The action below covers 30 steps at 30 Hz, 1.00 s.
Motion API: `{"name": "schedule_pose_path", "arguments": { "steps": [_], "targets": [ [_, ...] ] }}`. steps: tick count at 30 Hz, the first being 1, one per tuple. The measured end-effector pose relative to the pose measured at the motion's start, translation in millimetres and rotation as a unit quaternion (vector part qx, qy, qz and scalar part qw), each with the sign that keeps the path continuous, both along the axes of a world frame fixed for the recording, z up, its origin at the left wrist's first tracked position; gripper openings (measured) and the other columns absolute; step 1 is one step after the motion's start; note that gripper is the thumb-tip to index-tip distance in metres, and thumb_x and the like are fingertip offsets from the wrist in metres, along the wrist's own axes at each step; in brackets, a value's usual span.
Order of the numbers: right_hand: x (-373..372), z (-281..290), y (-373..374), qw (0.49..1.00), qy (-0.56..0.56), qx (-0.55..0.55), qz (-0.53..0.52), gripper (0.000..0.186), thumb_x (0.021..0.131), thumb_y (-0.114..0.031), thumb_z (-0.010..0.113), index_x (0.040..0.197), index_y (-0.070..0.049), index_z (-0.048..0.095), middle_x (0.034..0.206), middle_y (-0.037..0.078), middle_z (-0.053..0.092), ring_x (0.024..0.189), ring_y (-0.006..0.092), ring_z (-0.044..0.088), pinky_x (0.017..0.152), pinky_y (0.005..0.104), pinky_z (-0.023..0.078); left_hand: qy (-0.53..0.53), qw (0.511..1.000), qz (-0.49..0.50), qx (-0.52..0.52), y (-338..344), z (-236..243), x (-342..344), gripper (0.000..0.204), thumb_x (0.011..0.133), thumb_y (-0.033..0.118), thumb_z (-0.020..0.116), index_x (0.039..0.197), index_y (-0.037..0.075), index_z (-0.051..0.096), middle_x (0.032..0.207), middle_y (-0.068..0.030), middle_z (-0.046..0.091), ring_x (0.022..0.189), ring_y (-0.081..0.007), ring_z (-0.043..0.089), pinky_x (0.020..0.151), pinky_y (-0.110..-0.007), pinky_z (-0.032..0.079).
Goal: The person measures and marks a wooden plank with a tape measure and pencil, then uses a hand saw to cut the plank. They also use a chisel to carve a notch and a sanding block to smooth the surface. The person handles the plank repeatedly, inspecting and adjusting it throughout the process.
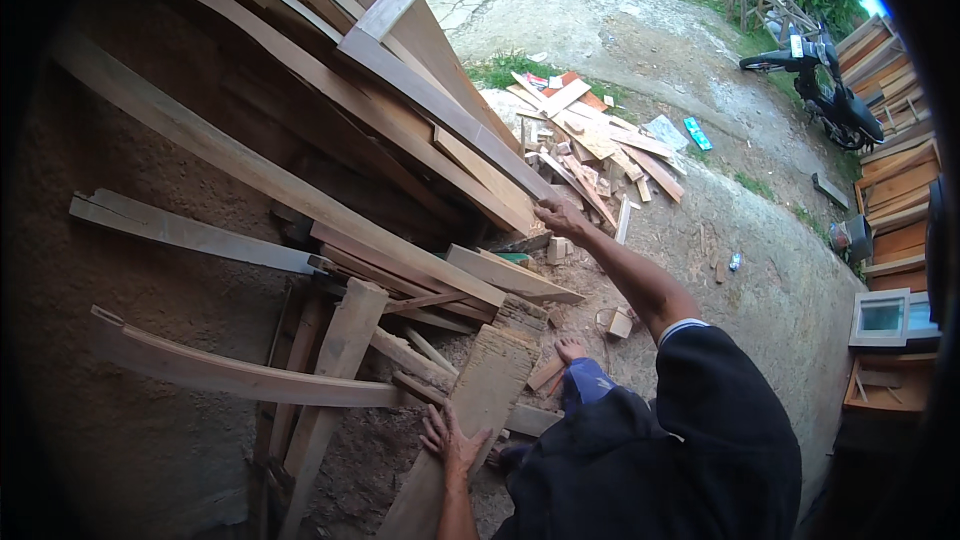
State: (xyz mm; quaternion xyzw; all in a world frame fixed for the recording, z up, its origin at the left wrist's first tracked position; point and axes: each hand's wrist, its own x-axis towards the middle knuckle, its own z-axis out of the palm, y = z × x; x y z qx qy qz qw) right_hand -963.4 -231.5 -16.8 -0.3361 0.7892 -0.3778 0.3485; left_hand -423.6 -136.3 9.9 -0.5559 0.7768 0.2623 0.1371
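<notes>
My right hand (560, 218) has its fingers closed around the lower end of a long greyish-brown plank (440, 110), which leans among other long boards (210, 140) at the upper left. A short pale piece (390, 5) is at that plank's upper end. My left hand (452, 437) rests with spread fingers on a wide weathered board (477, 375) near the bottom middle. Beside it stand upright lengths of wood (325, 400), crossed by a thinner strip (240, 370).
A scrap wood pile (590, 140) lies beyond my right hand on the concrete ground (760, 250). A dark motorbike (815, 90) stands at upper right, beside stacked wooden frames (895, 200) and a small glazed window (880, 317). A rough wall (130, 440) is at left.
</notes>
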Motion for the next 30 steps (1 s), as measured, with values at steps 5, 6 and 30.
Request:
{"name": "schedule_pose_path", "arguments": {
  "steps": [5, 6, 30],
  "targets": [
    [-56, 57, -134, 0.987, 0.119, -0.069, 0.079, 0.096, 0.083, -0.054, 0.070, 0.151, 0.001, 0.033, 0.145, 0.029, 0.048, 0.133, 0.0403, 0.049, 0.113, 0.0431, 0.039, -0.011, 0.999, 0.022, 0.030, -4, 3, -2, 0.133, 0.061, 0.072, 0.079, 0.162, 0.021, 0.009, 0.167, -0.0188, 0.001, 0.152, -0.0445, 0.001, 0.117, -0.067, -0.001],
    [-58, 63, -156, 0.978, 0.175, -0.065, 0.092, 0.105, 0.081, -0.057, 0.072, 0.155, 0.001, 0.025, 0.149, 0.029, 0.043, 0.137, 0.0412, 0.044, 0.115, 0.0432, 0.036, -0.017, 0.999, 0.024, 0.037, -5, 2, -3, 0.134, 0.060, 0.072, 0.079, 0.162, 0.021, 0.008, 0.167, -0.0183, 0.000, 0.152, -0.0442, 0.000, 0.118, -0.066, -0.001],
    [-102, 128, -116, 0.901, 0.241, -0.277, 0.231, 0.107, 0.066, -0.034, 0.078, 0.150, 0.001, 0.022, 0.141, 0.028, 0.038, 0.134, 0.0397, 0.039, 0.114, 0.0460, 0.033, -0.027, 0.998, 0.058, 0.028, -4, 5, -7, 0.129, 0.058, 0.066, 0.083, 0.161, 0.024, 0.017, 0.167, -0.0149, 0.007, 0.153, -0.0408, 0.006, 0.121, -0.061, 0.002]
  ]
}}
